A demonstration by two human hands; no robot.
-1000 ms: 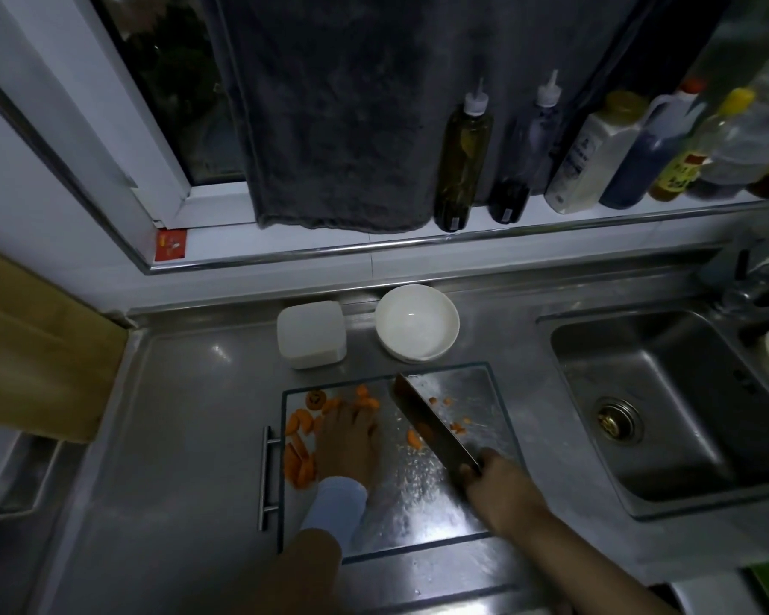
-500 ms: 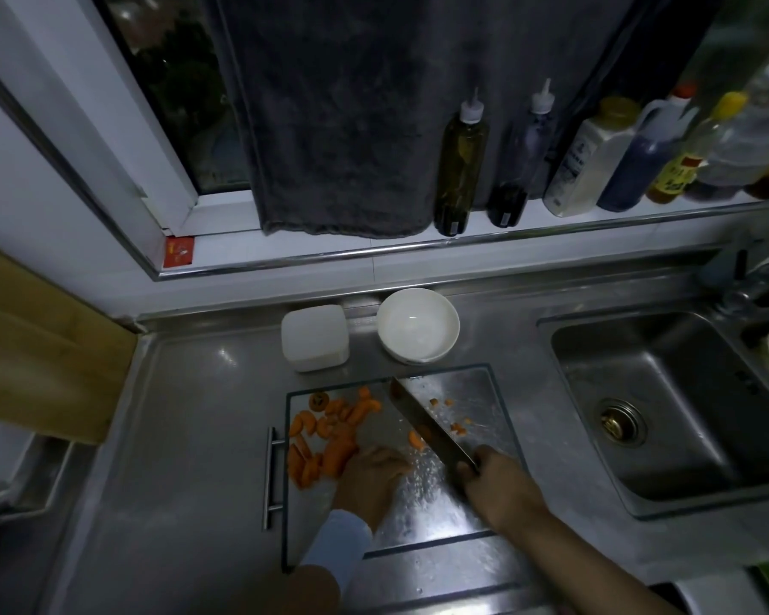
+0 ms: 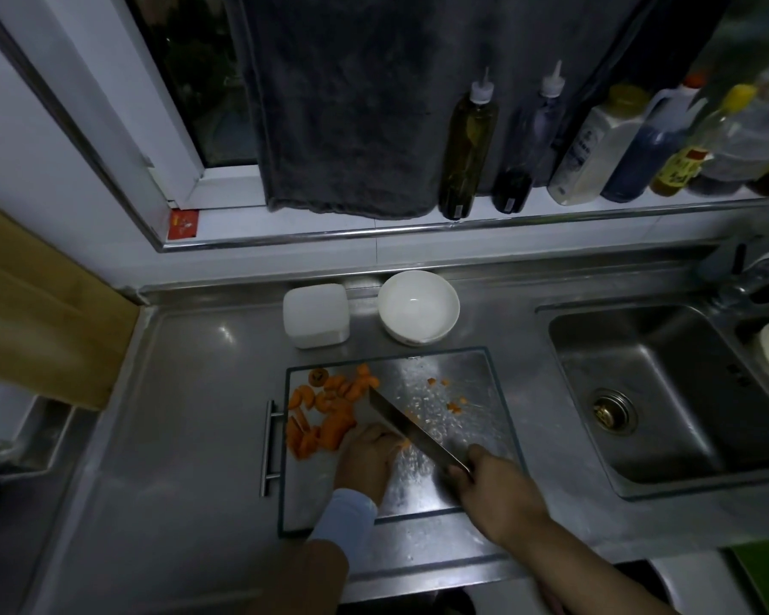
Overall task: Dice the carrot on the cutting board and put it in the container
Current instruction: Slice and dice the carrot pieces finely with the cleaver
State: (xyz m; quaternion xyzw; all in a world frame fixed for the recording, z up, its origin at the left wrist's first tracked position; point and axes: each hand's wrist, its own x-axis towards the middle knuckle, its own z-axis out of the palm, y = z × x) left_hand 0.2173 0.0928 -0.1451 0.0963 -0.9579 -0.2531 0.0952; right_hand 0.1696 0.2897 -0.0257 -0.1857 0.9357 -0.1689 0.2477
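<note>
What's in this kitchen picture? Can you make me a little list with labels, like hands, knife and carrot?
Left hand: on the cutting board, fingers curled beside the blade
Right hand: grips the knife
Carrot pieces: piled on the board's left side, a few bits further right
Container: white, square, behind the board
Bowl: white, beside the container, no carrot inside

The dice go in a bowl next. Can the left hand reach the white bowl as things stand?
Probably yes. The bowl stands open just past the board's far edge, with nothing over it. The knife in the right hand slants across the left hand's straight path, so it should lift clear first.
</note>
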